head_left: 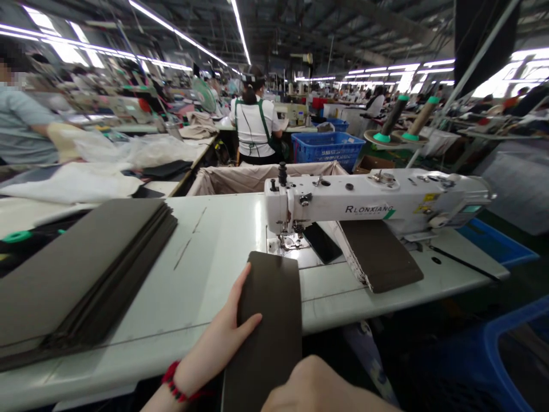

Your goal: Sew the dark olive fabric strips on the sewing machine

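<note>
A long dark grey-brown fabric panel (274, 309) lies lengthwise before me, its far end on the table just short of the sewing machine's needle and presser foot (288, 239). My left hand (229, 332) grips its left edge, thumb on top and fingers along the side and partly hidden. At the bottom of the view my right hand (313, 386) is closed over the near part of the panel, its fingertips out of sight. The white sewing machine (369, 197) stands beyond the panel and to the right.
Stacked dark panels (86, 257) cover the table's left side. Under the machine arm lie a black phone (322, 243) and another pile of dark pieces (381, 257). Behind the table are a cloth-lined bin (227, 178), a blue crate (328, 150) and a seated person (255, 123).
</note>
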